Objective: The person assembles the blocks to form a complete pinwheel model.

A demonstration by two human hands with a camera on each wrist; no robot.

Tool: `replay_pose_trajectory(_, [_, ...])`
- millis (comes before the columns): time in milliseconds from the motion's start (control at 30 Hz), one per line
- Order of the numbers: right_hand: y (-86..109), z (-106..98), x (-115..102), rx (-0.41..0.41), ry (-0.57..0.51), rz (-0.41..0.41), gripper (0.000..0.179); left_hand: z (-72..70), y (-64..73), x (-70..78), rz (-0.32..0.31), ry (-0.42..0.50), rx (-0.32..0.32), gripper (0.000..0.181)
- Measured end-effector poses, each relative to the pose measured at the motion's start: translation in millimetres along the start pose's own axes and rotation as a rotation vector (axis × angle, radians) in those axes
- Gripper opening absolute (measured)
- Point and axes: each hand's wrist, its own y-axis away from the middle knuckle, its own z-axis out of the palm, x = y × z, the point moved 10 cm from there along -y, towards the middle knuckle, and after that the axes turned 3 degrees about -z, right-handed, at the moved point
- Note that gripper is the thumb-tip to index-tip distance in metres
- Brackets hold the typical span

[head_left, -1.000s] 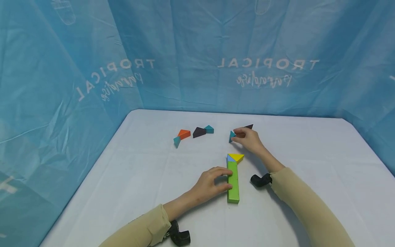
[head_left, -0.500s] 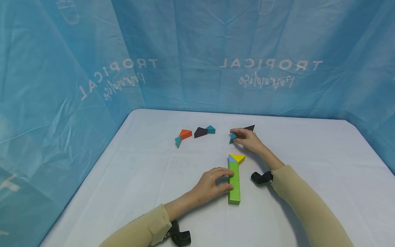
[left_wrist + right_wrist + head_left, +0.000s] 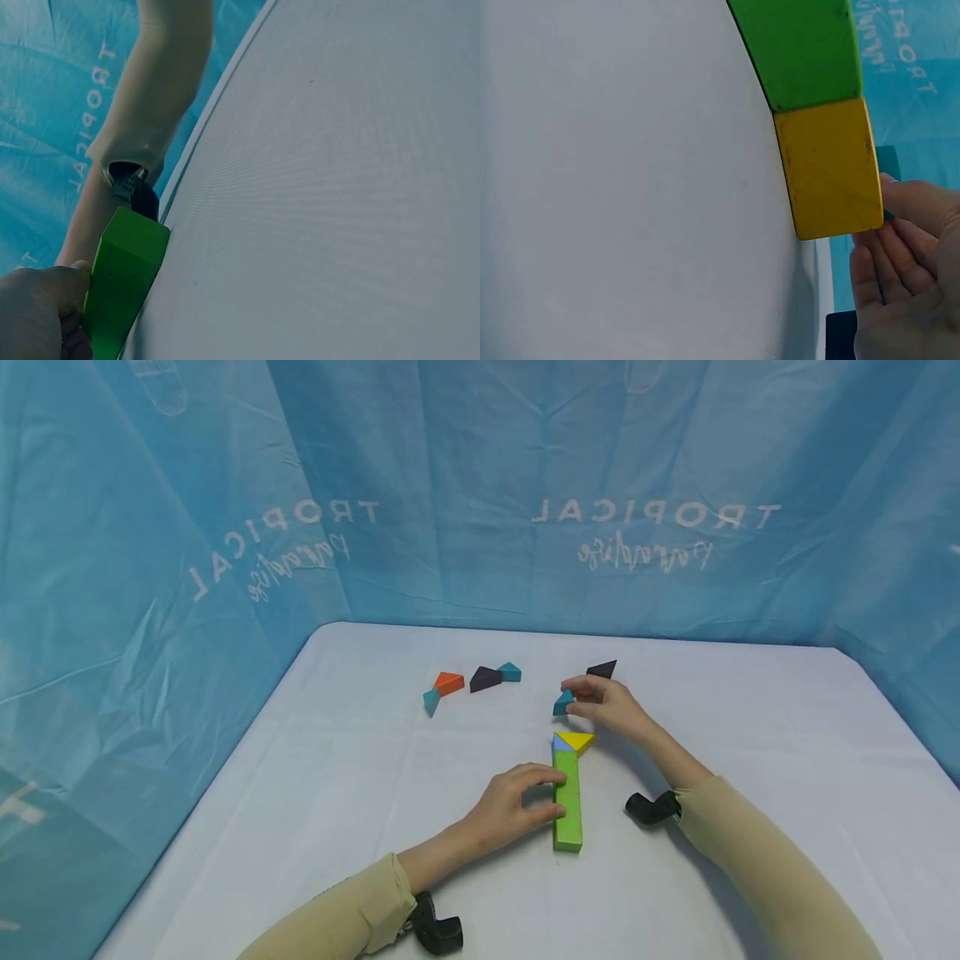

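In the head view my right hand (image 3: 607, 703) pinches a small teal triangular block (image 3: 562, 703) between thumb and fingers, beyond the row of blocks. The right wrist view shows that teal block (image 3: 887, 160) mostly hidden behind the yellow block. My left hand (image 3: 510, 802) rests its thumb and fingertips, spread apart, along the left side of two green blocks (image 3: 567, 827) set end to end. At their far end lie a light blue triangular block (image 3: 559, 744) and a yellow triangular block (image 3: 577, 741). The left wrist view shows the thumb against the green block (image 3: 126, 277).
Farther back left lie an orange block (image 3: 450, 683), a teal triangle (image 3: 431, 701), a dark block (image 3: 485, 678) and another teal block (image 3: 510, 672). A second dark block (image 3: 602, 669) lies just behind my right hand. A blue printed curtain (image 3: 480, 527) encloses the white table (image 3: 337, 752).
My right hand has drawn the teal block slightly toward the row of blocks and turned it. More of the dark block behind now shows. The left hand stays in place.
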Motion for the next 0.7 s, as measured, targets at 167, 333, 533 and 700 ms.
replay_pose_trajectory(167, [9.8,4.3,-0.4,-0.026,0.015,-0.007,0.038,-1.1,0.1,1.2,0.003,0.011,-0.001,0.042])
replay_pose_trajectory(333, [11.8,7.8,4.7,-0.054,0.029,-0.005,0.039,-1.7,0.2,3.0,0.013,0.016,0.001,0.041])
replay_pose_trajectory(533, [13.3,4.4,5.1,-0.028,0.008,-0.011,0.038,-0.8,0.4,1.5,0.011,0.03,-0.004,0.041])
replay_pose_trajectory(700, [13.9,2.9,4.3,-0.011,0.015,-0.019,0.033,-0.7,0.5,0.9,0.019,0.033,0.0,0.041])
